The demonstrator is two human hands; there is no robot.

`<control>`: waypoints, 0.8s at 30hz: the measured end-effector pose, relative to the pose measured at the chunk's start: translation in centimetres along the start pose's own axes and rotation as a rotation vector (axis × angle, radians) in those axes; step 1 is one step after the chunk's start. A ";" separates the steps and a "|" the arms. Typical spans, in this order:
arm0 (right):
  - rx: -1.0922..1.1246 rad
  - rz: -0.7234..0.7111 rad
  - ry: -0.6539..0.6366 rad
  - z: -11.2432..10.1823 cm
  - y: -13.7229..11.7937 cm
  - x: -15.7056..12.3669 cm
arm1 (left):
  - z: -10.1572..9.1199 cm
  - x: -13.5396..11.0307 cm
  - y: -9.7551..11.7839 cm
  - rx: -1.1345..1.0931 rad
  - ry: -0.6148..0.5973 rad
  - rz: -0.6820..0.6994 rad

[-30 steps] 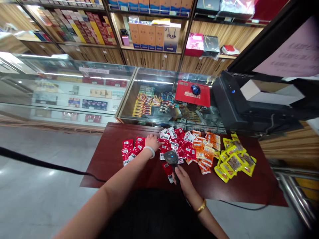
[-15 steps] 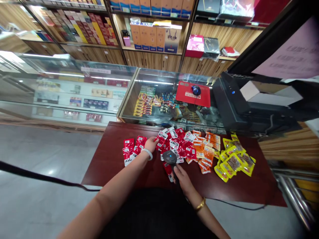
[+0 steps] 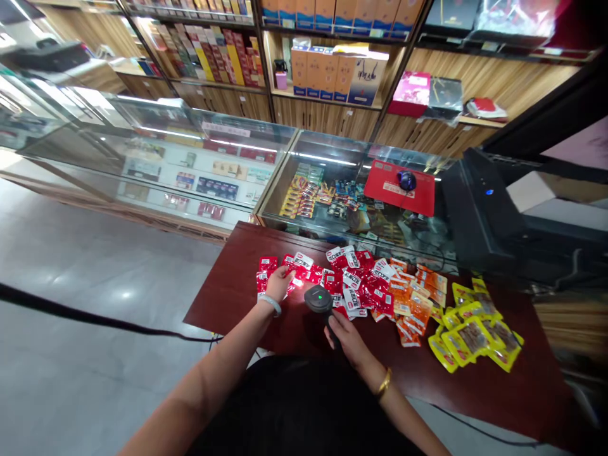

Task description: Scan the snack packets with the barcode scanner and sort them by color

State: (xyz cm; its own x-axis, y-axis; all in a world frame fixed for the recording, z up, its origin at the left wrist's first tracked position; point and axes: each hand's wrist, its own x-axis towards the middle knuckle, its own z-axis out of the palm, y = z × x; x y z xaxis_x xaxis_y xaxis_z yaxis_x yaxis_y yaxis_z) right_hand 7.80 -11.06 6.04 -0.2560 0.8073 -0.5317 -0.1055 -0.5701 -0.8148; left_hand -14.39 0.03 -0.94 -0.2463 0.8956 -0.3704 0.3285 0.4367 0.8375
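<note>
My right hand (image 3: 346,335) is wrapped round the handle of a black barcode scanner (image 3: 317,297), whose head shows a small green light. Its head faces a red snack packet (image 3: 296,282) that my left hand (image 3: 279,284) pinches at the edge, and a reddish glow falls on that packet. Other red-and-white snack packets (image 3: 268,263) lie around my left hand on the dark red tabletop (image 3: 213,288). Right of the scanner is a larger heap of red-and-white packets (image 3: 363,278).
Orange packets (image 3: 411,304) and yellow packets (image 3: 475,335) are piled further right. Behind the table stands a glass display counter (image 3: 332,142) with a red mat (image 3: 380,183) and a computer mouse (image 3: 406,180) on it. A dark machine (image 3: 484,215) borders the right side.
My left hand has moved away from the big heap toward the left group, with a red packet in its fingers. The scanner's light has turned from blue to green. The view has swung.
</note>
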 end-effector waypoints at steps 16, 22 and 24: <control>0.098 0.016 0.145 -2.2 0.3 -1.8 | 2.5 1.4 3.9 0.837 -0.188 0.480; 0.129 0.032 0.200 -2.6 0.6 -2.3 | 6.8 2.5 5.7 1.028 -0.353 0.505; 0.150 0.044 0.215 -2.8 0.9 -2.3 | 6.8 2.7 5.8 1.066 -0.362 0.460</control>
State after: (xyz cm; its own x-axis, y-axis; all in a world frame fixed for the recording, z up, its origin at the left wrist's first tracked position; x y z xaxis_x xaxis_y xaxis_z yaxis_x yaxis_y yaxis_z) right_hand 10.97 -13.00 5.93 -0.0547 0.7860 -0.6158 -0.2440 -0.6086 -0.7550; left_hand -6.98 5.60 0.22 0.3038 0.8825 -0.3589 0.9447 -0.2303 0.2333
